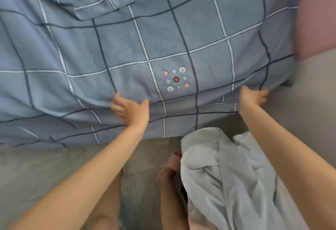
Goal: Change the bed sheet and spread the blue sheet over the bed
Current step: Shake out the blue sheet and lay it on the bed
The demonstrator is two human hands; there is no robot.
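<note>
Grey floor (36, 171) bordered the bed, over which a blue checked cotton sheet (127, 44) lay spread. At its near edge the right hand (253, 96) gripped the fabric. The left hand (127, 108) touched it, its grip too blurred to tell.

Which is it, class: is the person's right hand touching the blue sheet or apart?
Touching. The head view shows the right hand gripping a fold of the blue sheet.
</note>
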